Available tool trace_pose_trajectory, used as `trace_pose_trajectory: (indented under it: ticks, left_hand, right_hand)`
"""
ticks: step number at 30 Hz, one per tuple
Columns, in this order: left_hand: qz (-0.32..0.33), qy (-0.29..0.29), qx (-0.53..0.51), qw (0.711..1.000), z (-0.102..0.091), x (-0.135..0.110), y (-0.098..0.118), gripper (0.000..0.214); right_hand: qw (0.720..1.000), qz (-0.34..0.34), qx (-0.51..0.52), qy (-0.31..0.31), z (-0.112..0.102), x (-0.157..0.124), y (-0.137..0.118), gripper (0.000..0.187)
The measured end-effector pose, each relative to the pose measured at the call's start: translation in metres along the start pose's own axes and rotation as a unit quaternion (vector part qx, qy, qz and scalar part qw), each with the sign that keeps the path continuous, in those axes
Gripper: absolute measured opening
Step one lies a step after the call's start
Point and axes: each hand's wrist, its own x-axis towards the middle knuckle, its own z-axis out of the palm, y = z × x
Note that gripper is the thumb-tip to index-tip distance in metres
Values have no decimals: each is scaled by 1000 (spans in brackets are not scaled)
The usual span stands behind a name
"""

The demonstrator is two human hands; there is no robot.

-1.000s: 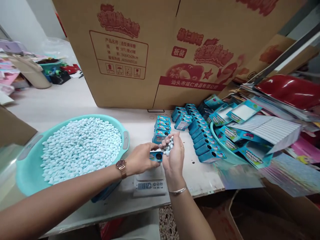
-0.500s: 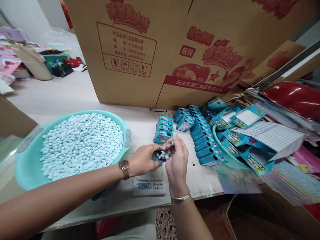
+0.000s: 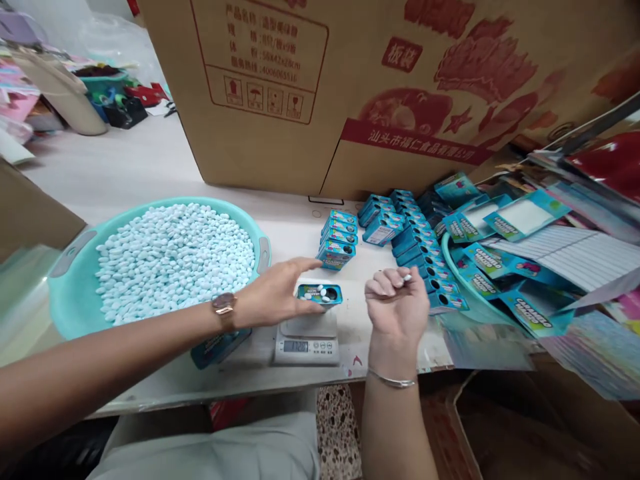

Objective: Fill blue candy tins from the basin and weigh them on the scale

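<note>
My left hand grips a small blue candy box by its left end and holds it just above a white digital scale. Pale candies show in the box's opening. My right hand hovers to the right of the box, fingers curled shut with one pale candy pinched at the fingertips. A teal basin heaped with pale blue candies sits to the left of my left arm.
Rows of small blue boxes lie behind and right of the scale. Flat blue cartons and papers pile up at right. A big cardboard carton stands at the back. Clutter lies far left.
My hands have parted. The right hand, which was tipping candies into the box, has drawn away to the right. The left hand has lowered the box toward the scale.
</note>
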Motion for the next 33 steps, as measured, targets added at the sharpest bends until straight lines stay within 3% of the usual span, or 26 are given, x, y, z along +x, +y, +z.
trace_pose_trajectory:
  ticks: [3,6,11,17,23,28,33]
  left_hand:
    - [-14,33,17,999,-26,-24,-10,67]
    - [-34,57,62,996,-44,-45,-19,57]
    - [25,70,156,985,-47,-54,-25,41]
    - [121,-7,209,970,-32,-32,-16,39]
    - [122,-76,217,965,-28,-15,-3,39]
    - [122,-89,207,967,-27,-8,4,35]
    - [212,-147,253,932,-24,7,13,60]
  right_hand:
    - [999,-13,21,30,-32,-9,-16,23]
    - [996,-3,41,74,-60,-18,-16,23]
    - [988,26,81,129,-84,-21,1,26]
    - [984,54,98,138,-83,-15,13,26]
    - [985,56,103,129,-76,-11,12,28]
    - [986,60,99,117,-70,-8,12,27]
    - [989,63,91,93,-65,-6,14,23]
